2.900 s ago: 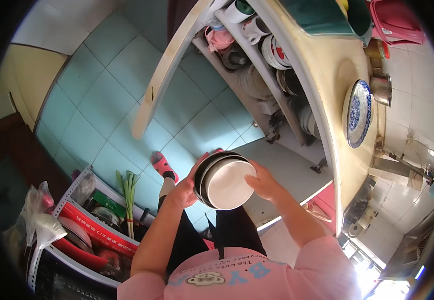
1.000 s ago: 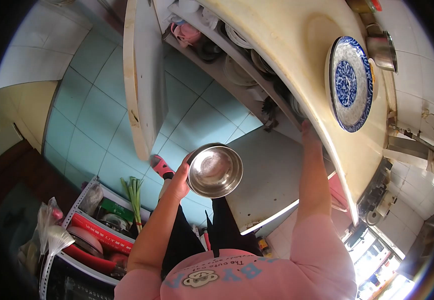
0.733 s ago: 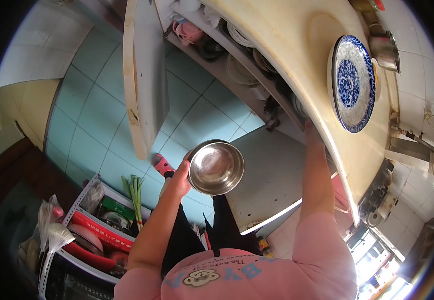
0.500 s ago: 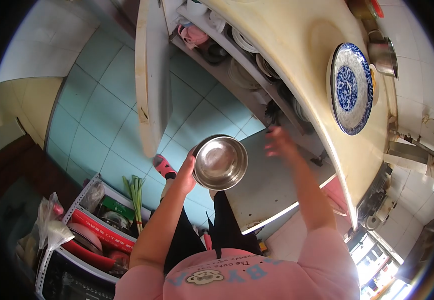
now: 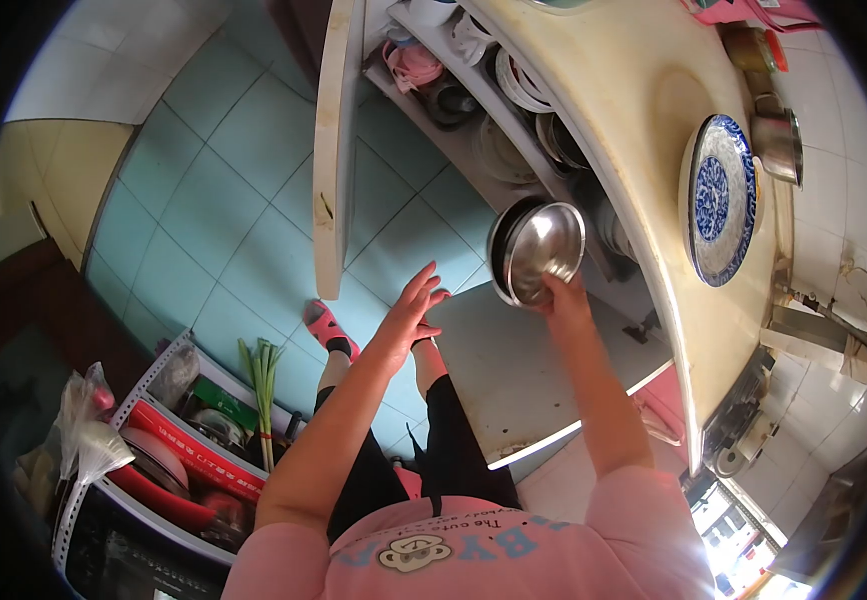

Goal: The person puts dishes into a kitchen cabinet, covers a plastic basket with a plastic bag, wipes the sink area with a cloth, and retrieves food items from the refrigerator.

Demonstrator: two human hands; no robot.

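Observation:
My right hand (image 5: 566,298) grips the lower rim of a shiny stainless steel bowl (image 5: 546,250), with its open side tilted towards me. A second, darker round edge shows behind the bowl; whether it is another bowl stacked with it I cannot tell. The bowl is in front of the open cupboard's shelves (image 5: 514,128). Lower and to the left, my left hand (image 5: 412,318) holds nothing, and its fingers are apart over the tiled floor and the edge of an open cupboard door (image 5: 544,375).
Plates, bowls and a pink item (image 5: 414,66) fill the shelves. A second open door (image 5: 332,160) stands to the left. On the counter (image 5: 644,60) are a blue-and-white plate (image 5: 720,200) and a metal pot (image 5: 778,145). A storage rack (image 5: 169,440) with spring onions (image 5: 262,390) stands lower left.
The steel bowl has passed from my left hand to my right and moved up and right, closer to the shelves. My left hand has let go and opened. The view has shifted slightly.

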